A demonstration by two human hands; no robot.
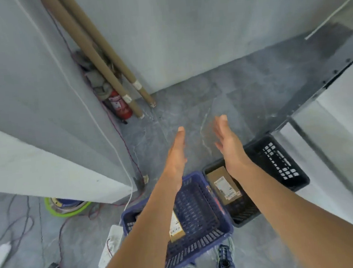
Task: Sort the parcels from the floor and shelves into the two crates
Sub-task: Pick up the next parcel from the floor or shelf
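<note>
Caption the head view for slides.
Open left hand and right hand extend past blue crate and black crate, a parcel in each.

Blue crate (194, 248) and black crate (280, 163) sit side by side on the floor, touching, blue on the left. Blue holds one brown labelled parcel (176, 228), lying flat, partly hidden. Black holds a second parcel (223, 185), flat along its blue-side wall.

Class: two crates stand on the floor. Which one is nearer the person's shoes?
The blue crate: its front wall almost meets the shoes. The black crate stands farther off, to its right.
</note>
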